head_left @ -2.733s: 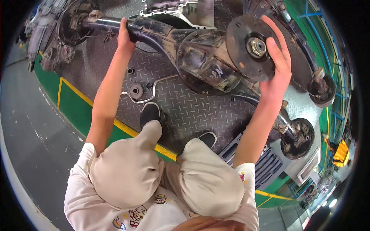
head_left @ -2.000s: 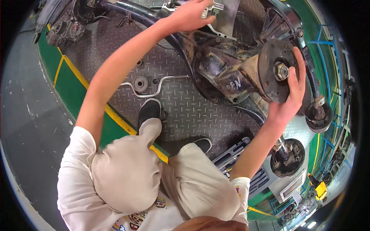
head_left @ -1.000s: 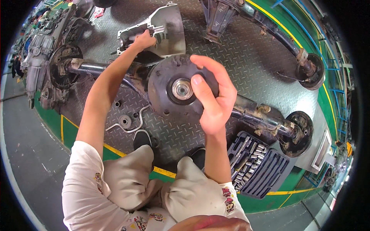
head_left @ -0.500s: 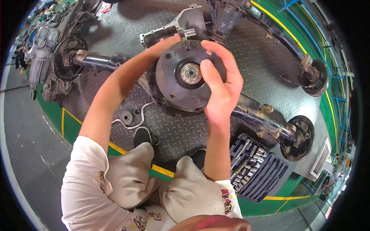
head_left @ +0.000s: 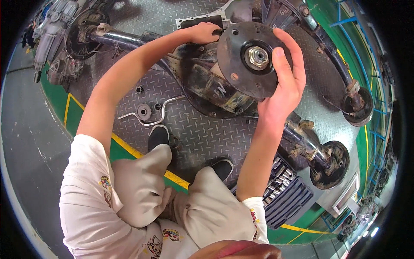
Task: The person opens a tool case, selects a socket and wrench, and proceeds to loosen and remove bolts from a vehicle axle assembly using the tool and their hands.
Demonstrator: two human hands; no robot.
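A large black axle housing (head_left: 202,84) lies across the plate in front of me, a dark round flange disc (head_left: 236,57) with a central hex nut (head_left: 258,57) over its middle. My right hand (head_left: 284,77) grips the disc's right edge, fingers curled around it and thumb on the face near the nut. My left hand (head_left: 205,33) is bent at the back, beside the disc's upper left edge and a silver aluminium casing (head_left: 189,22); what its curled fingers hold is hidden. A gear (head_left: 144,112) and a bent silver bar (head_left: 164,112) lie below the housing.
A socket case (head_left: 289,203) sits by my right arm. Another axle (head_left: 328,47) lies at the right, grey gearbox parts (head_left: 58,23) at upper left. My feet (head_left: 159,137) are on the tread-plate floor (head_left: 198,142); blue railings (head_left: 345,21) run along the far right.
My left hand left the axle tube and reached back by the aluminium casing, now bent by the disc. The disc and right hand swung toward the middle, then back rightward as the view shifted.
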